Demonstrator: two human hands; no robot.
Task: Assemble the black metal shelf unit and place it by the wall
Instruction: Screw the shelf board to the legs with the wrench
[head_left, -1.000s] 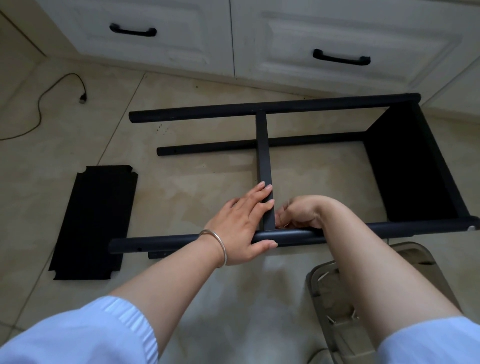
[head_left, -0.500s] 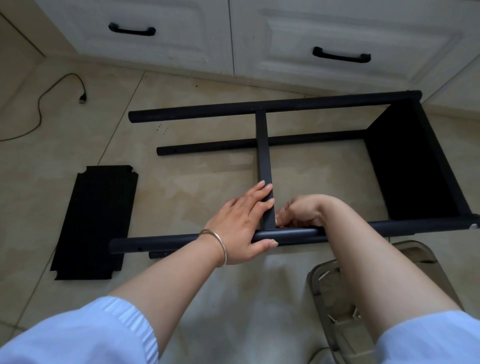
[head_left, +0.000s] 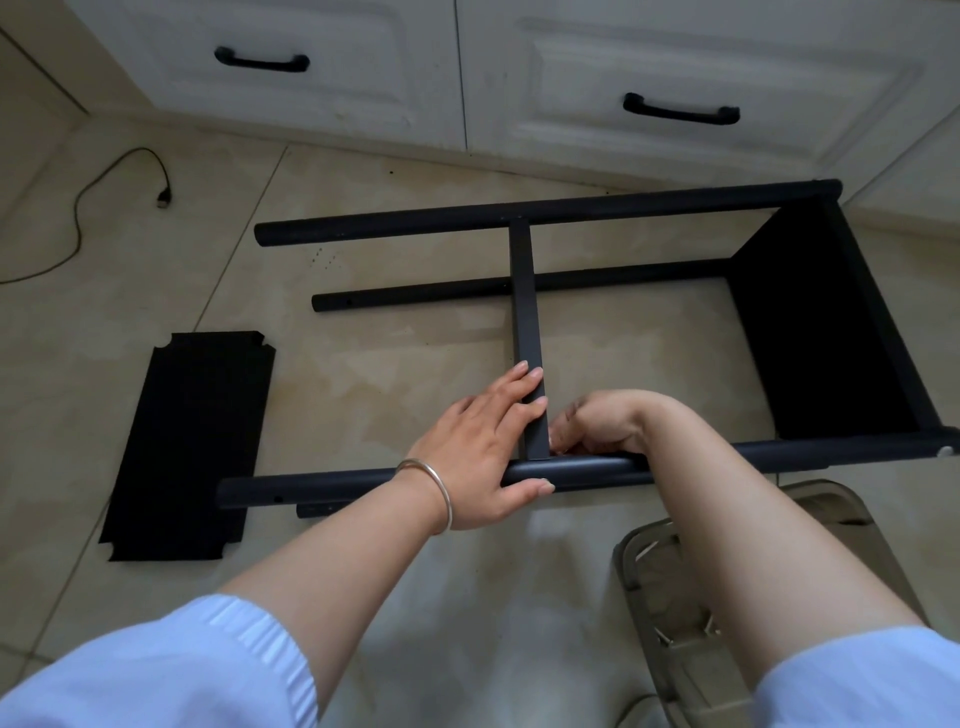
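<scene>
The black shelf frame (head_left: 597, 208) lies on its side on the tiled floor, near the white cabinets, not yet by a wall. The left hand (head_left: 483, 447) rests with straight fingers along the middle shelf panel (head_left: 525, 322), its thumb under the near pole (head_left: 727, 457). The right hand (head_left: 597, 423) has its fingers curled at the joint; what they pinch I cannot tell. To fix this joint well, keep the panel square to the pole and steady while fastening. One loose shelf panel (head_left: 192, 441) waits at the left.
</scene>
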